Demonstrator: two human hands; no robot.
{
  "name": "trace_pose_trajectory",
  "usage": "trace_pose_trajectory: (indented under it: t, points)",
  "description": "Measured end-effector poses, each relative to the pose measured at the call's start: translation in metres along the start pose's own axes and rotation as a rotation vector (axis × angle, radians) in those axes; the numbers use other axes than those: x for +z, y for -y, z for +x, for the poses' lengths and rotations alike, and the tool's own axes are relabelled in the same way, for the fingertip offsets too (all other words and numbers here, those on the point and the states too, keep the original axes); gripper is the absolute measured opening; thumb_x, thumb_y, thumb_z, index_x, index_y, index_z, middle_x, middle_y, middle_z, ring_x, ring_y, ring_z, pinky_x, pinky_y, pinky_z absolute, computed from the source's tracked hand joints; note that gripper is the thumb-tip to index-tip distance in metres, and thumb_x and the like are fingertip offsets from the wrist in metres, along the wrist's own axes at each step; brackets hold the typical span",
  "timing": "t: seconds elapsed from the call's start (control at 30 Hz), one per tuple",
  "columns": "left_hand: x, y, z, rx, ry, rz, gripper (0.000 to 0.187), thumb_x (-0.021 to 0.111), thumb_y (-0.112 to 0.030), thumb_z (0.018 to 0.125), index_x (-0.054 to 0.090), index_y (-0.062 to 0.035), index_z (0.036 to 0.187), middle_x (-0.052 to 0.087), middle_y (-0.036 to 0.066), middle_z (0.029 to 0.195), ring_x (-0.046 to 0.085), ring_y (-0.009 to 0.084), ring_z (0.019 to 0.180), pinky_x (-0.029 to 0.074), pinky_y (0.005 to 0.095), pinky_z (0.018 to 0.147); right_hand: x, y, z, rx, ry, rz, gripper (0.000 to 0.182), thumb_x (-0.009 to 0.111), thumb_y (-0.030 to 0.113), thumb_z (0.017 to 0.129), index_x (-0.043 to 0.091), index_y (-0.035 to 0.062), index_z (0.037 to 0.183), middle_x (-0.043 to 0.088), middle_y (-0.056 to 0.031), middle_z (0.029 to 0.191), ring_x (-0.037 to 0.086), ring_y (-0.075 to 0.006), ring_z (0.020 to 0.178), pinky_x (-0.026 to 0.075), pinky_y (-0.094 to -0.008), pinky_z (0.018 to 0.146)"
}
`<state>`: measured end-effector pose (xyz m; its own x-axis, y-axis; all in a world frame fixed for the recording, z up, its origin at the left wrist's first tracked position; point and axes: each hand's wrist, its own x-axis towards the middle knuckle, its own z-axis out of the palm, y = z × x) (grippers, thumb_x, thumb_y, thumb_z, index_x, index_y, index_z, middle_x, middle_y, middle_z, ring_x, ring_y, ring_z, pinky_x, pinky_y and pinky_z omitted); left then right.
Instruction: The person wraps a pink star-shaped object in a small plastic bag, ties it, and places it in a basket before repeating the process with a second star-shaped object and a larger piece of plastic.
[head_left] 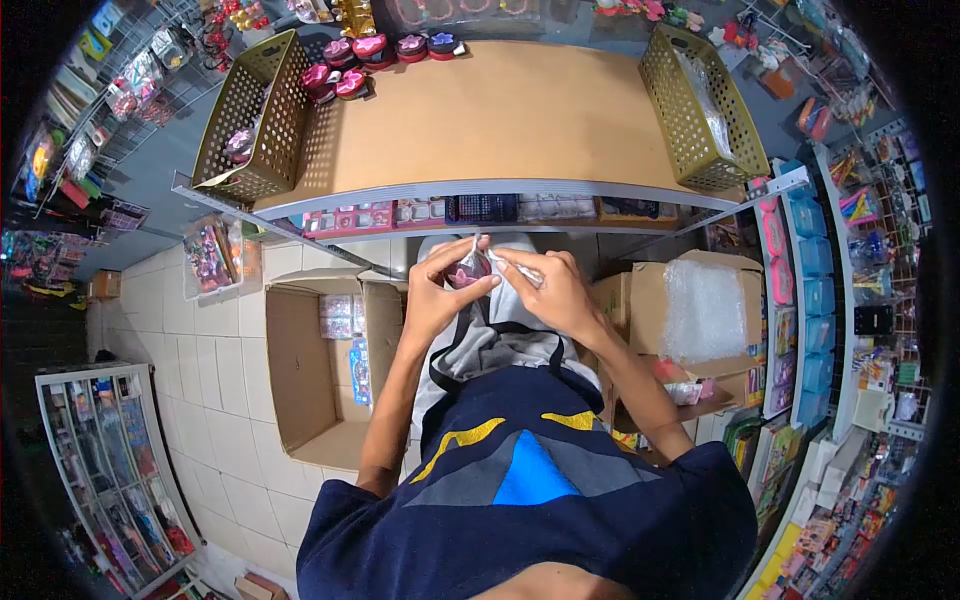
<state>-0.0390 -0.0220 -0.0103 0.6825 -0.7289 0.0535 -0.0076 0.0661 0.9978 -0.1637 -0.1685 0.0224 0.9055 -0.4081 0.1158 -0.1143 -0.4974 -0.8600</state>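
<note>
My left hand (438, 288) is closed around a small round dark-red item with a pink flower on top (468, 273), held above my lap. Whitish clear plastic shows at its upper edge, like a thin bag around it. The fingers of my right hand (552, 287) are pinched together at the plastic on the item's right side. Several similar round flower-topped items (370, 50) stand unwrapped at the back left of the tan shelf (480, 115), one of them with a blue flower.
An olive perforated basket (273, 115) at the shelf's left holds a plastic-wrapped round item. Another basket (690, 130) at the right holds clear plastic bags. An open cardboard box (305, 385) stands on the floor left; bubble wrap (703, 310) lies over boxes right.
</note>
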Motion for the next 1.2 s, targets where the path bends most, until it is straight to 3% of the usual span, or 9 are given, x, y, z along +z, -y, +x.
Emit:
trace_pose_trajectory:
  t: [0.03,0.2,0.33,0.57,0.67,0.8,0.93,1.1,1.2]
  points:
    - [0.002,0.003,0.001,0.150,-0.001,0.129,0.048,0.083,-0.004,0.071,0.068,0.0015,0.117,0.070,0.012,0.114,0.062,0.0214,0.107,0.048,0.0346,0.096,-0.002,0.004,-0.001,0.020,0.019,-0.044,0.025,0.066,0.018,0.090,0.071,-0.0003,0.107,0.069,-0.0230,0.097,0.073,-0.0264,0.079,0.054,-0.0306,0.067]
    - [0.011,-0.009,-0.002,0.489,-0.130,0.527,0.044,0.082,-0.002,0.066,0.070,-0.0028,0.108,0.070,0.013,0.110,0.063,0.0305,0.100,0.047,0.0379,0.091,0.009,0.008,0.000,-0.028,-0.132,0.134,0.027,0.073,0.022,0.086,0.073,-0.0001,0.103,0.071,-0.0209,0.086,0.073,-0.0218,0.071,0.052,-0.0294,0.061]
    - [0.014,-0.009,-0.004,0.574,-0.170,0.624,0.047,0.081,-0.001,0.067,0.067,-0.0030,0.111,0.068,0.011,0.114,0.060,0.0306,0.099,0.046,0.0384,0.090,0.024,0.010,0.004,0.043,-0.254,0.278,0.030,0.076,0.025,0.084,0.074,-0.0005,0.099,0.072,-0.0193,0.082,0.072,-0.0190,0.069,0.052,-0.0293,0.061]
    - [0.010,-0.019,-0.010,0.535,-0.068,0.673,0.044,0.080,-0.004,0.070,0.068,-0.0029,0.112,0.067,0.012,0.116,0.058,0.0308,0.104,0.047,0.0394,0.091,0.034,-0.003,0.002,0.076,-0.312,0.253,0.027,0.074,0.022,0.085,0.074,-0.0026,0.095,0.073,-0.0188,0.084,0.072,-0.0181,0.069,0.052,-0.0286,0.061]
    - [0.010,-0.022,-0.016,0.478,-0.059,0.566,0.030,0.074,-0.001,0.075,0.070,-0.0011,0.105,0.069,0.013,0.110,0.061,0.0303,0.103,0.049,0.0396,0.090,0.033,-0.015,-0.001,0.061,-0.306,0.204,0.026,0.074,0.022,0.084,0.074,-0.0023,0.094,0.072,-0.0190,0.085,0.073,-0.0223,0.071,0.054,-0.0299,0.064]
    - [0.007,-0.024,-0.013,0.478,-0.191,0.520,0.024,0.072,0.000,0.078,0.070,-0.0003,0.102,0.068,0.014,0.102,0.063,0.0293,0.099,0.051,0.0377,0.085,0.021,-0.003,-0.004,0.017,-0.258,0.062,0.023,0.073,0.020,0.083,0.074,-0.0004,0.093,0.072,-0.0175,0.083,0.071,-0.0278,0.068,0.054,-0.0343,0.064]
    - [-0.011,-0.035,0.016,0.610,0.233,0.623,0.022,0.067,-0.001,0.084,0.067,-0.0009,0.106,0.064,0.014,0.098,0.063,0.0340,0.090,0.051,0.0413,0.079,0.017,0.005,-0.003,-0.073,-0.194,-0.136,0.021,0.073,0.022,0.081,0.075,0.0037,0.090,0.070,-0.0162,0.077,0.068,-0.0325,0.065,0.052,-0.0389,0.062]
    - [-0.018,-0.038,0.021,0.456,0.391,0.698,0.014,0.065,-0.005,0.087,0.066,0.0001,0.100,0.064,0.015,0.097,0.064,0.0346,0.089,0.052,0.0415,0.077,0.017,-0.010,-0.007,-0.133,-0.208,-0.194,0.021,0.074,0.026,0.080,0.076,0.0065,0.089,0.070,-0.0156,0.074,0.068,-0.0335,0.067,0.052,-0.0404,0.067]
    - [-0.016,-0.031,0.011,0.363,0.387,0.770,0.014,0.067,-0.003,0.085,0.066,0.0000,0.099,0.065,0.015,0.096,0.065,0.0346,0.087,0.053,0.0411,0.075,0.003,0.002,-0.007,0.157,-0.028,-0.216,0.022,0.075,0.027,0.080,0.075,0.0063,0.088,0.069,-0.0178,0.077,0.068,-0.0346,0.072,0.052,-0.0401,0.070]
